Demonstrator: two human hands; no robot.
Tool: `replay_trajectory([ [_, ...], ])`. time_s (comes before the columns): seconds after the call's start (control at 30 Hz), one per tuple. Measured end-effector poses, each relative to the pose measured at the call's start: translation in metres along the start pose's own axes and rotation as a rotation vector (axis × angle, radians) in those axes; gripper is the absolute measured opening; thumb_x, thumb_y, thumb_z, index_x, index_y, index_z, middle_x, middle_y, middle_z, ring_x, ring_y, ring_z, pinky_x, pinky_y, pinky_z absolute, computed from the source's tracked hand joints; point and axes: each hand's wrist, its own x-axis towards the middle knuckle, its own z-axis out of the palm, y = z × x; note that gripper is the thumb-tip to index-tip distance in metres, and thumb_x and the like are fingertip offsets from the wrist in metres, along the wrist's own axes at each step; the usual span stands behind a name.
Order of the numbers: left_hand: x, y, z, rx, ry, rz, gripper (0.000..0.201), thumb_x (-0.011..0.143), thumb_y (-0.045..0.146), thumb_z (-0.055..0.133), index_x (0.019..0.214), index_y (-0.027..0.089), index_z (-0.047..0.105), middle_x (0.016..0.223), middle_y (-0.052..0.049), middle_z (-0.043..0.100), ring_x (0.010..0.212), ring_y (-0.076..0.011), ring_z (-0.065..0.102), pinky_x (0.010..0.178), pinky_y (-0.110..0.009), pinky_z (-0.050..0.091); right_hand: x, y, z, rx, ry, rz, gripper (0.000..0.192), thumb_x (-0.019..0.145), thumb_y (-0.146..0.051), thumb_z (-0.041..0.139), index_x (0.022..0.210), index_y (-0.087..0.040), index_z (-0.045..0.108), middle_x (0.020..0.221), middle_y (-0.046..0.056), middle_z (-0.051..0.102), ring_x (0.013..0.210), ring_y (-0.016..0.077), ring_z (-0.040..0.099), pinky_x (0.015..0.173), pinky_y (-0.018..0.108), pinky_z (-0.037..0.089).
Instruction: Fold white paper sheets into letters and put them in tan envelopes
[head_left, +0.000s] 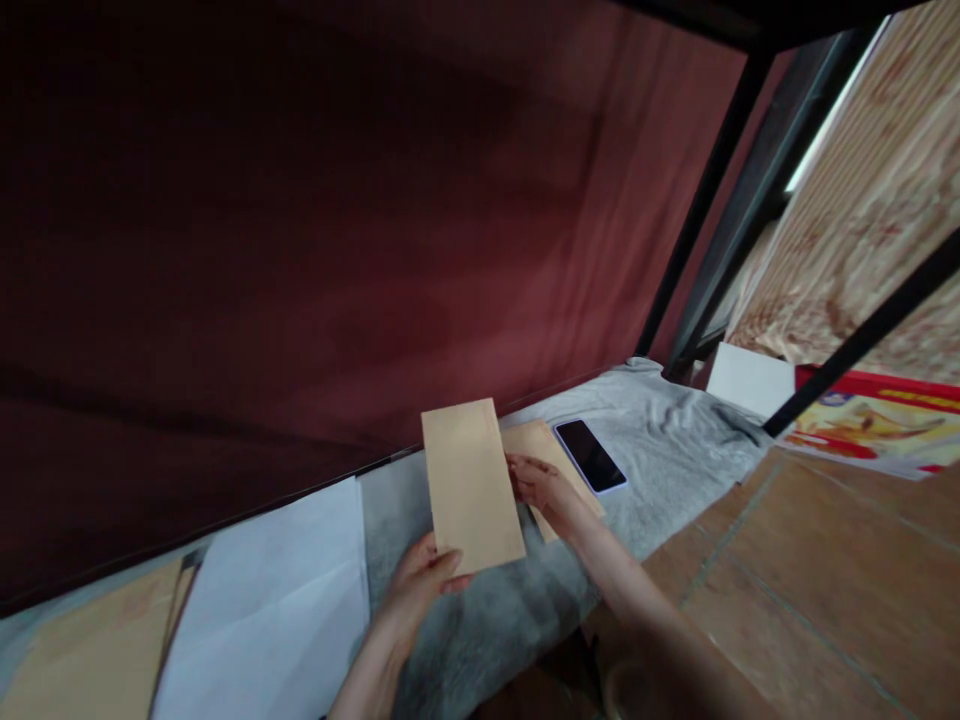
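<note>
A plain brown paper envelope [474, 485] is held up above the grey cloth, its flat side towards me. My left hand [429, 578] grips its lower left corner, with the thumb on the front and the fingers behind. At its right edge, my right hand [537, 482] has its fingers bent against the paper, partly out of sight behind it. Another brown envelope [577, 490] lies on the cloth beneath my right hand. Just right of that lies a dark-screened phone [591, 455] with a pale purple rim.
The grey cloth [675, 450] covers a narrow surface along a dark red fabric panel [375, 250]. White paper sheets [277, 590] and more brown envelopes [97, 650] lie at the left. Black metal bars [705, 200], a colourful printed box [877, 420] and floor tiles [810, 580] are at the right.
</note>
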Motion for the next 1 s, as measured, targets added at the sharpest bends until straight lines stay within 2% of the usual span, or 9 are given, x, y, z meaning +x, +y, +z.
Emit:
replay_trajectory([
  [0.07,0.000,0.003,0.000,-0.097,0.088,0.057,0.058,0.060,0.037,0.086,0.111,0.018,0.067,0.109,-0.011,0.076,0.094,-0.0246,0.071,0.079,-0.033,0.055,-0.003,0.012,0.005,-0.056,-0.064,0.092,0.040,0.071,-0.046,0.082,0.098,-0.019,0.072,0.091,0.006,0.075,0.083,0.0199,0.070,0.073,0.030,0.054],
  [0.2,0.004,0.003,0.000,-0.197,0.195,0.111,0.056,0.057,0.027,0.086,0.109,0.017,0.067,0.103,-0.010,0.076,0.085,-0.0203,0.070,0.073,-0.030,0.054,-0.011,0.027,0.015,-0.085,-0.085,0.203,0.040,0.075,-0.052,0.078,0.094,-0.017,0.073,0.089,0.008,0.076,0.075,0.0194,0.071,0.072,0.032,0.057],
  [0.4,0.009,0.002,0.000,-0.270,0.206,0.126,0.053,0.055,0.025,0.088,0.104,0.015,0.068,0.100,-0.010,0.076,0.083,-0.0195,0.070,0.070,-0.028,0.053,-0.020,0.032,0.028,-0.144,-0.142,0.153,0.045,0.067,-0.050,0.086,0.093,-0.015,0.075,0.093,0.009,0.076,0.079,0.0206,0.072,0.074,0.032,0.059],
  [0.47,0.009,0.001,0.000,-0.275,0.210,0.128,0.055,0.056,0.027,0.089,0.105,0.015,0.067,0.100,-0.011,0.075,0.086,-0.0209,0.070,0.072,-0.028,0.054,-0.022,0.040,0.032,-0.210,-0.075,0.084,0.046,0.066,-0.055,0.084,0.088,-0.015,0.076,0.085,0.009,0.076,0.076,0.0219,0.072,0.071,0.033,0.059],
  [0.57,0.007,-0.001,0.004,-0.274,0.261,0.135,0.063,0.063,0.034,0.089,0.119,0.019,0.062,0.110,-0.013,0.073,0.101,-0.0260,0.070,0.080,-0.034,0.057,-0.024,0.050,0.036,-0.397,0.040,-0.139,0.044,0.080,-0.058,0.070,0.092,-0.016,0.078,0.081,0.009,0.076,0.074,0.0235,0.072,0.067,0.035,0.059],
  [0.67,0.003,0.001,0.011,-0.363,0.275,0.131,0.076,0.072,0.045,0.084,0.137,0.027,0.050,0.131,-0.014,0.064,0.119,-0.0298,0.063,0.088,-0.041,0.057,-0.030,0.051,0.037,-0.692,0.063,-0.405,0.036,0.094,-0.043,0.055,0.114,-0.020,0.075,0.102,0.009,0.077,0.089,0.0250,0.073,0.081,0.038,0.060],
  [0.77,-0.003,0.006,0.019,-0.490,0.110,0.159,0.074,0.076,0.056,0.077,0.139,0.029,0.048,0.138,-0.014,0.059,0.123,-0.0304,0.061,0.091,-0.045,0.056,-0.039,0.049,0.036,-0.970,-0.017,-0.613,0.038,0.096,-0.024,0.050,0.131,-0.023,0.066,0.127,0.008,0.070,0.113,0.0243,0.068,0.100,0.040,0.054],
  [0.83,-0.006,0.008,0.023,-0.504,0.032,0.198,0.067,0.077,0.053,0.077,0.134,0.028,0.053,0.134,-0.011,0.062,0.119,-0.0283,0.063,0.090,-0.042,0.056,-0.043,0.052,0.035,-1.098,-0.115,-0.698,0.044,0.095,-0.015,0.047,0.135,-0.025,0.062,0.135,0.008,0.064,0.121,0.0233,0.064,0.103,0.040,0.053],
  [1.0,-0.004,0.005,0.020,-0.407,0.112,0.240,0.060,0.071,0.031,0.082,0.126,0.024,0.059,0.126,-0.010,0.068,0.114,-0.0261,0.065,0.087,-0.035,0.055,-0.050,0.058,0.040,-1.165,-0.263,-0.669,0.052,0.090,-0.008,0.048,0.136,-0.029,0.061,0.143,0.007,0.058,0.124,0.0245,0.062,0.107,0.042,0.051],
])
